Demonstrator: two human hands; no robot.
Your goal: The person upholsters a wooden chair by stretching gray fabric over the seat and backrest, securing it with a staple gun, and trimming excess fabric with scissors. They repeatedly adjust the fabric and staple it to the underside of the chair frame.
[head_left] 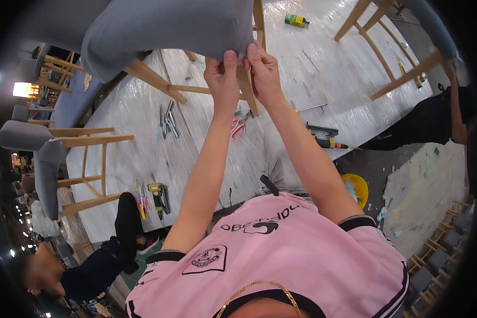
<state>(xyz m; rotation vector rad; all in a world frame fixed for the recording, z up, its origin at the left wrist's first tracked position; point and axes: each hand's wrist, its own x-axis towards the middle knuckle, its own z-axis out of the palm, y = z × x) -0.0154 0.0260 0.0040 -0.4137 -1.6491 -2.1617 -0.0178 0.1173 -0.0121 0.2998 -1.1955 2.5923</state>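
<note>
A grey upholstered chair with light wooden legs lies tipped on a plastic-covered worktable. My left hand pinches the grey fabric at the lower edge of the seat cushion. My right hand grips the same fabric edge right beside it, fingers touching the left hand. Both arms reach straight forward from my pink shirt. A wooden chair leg runs down just behind my hands.
On the table lie red-handled scissors, a bundle of staple strips, a black stapler tool, a yellow-handled tool and a green box. Other chairs stand at left and top right. A person sits at lower left, another at right.
</note>
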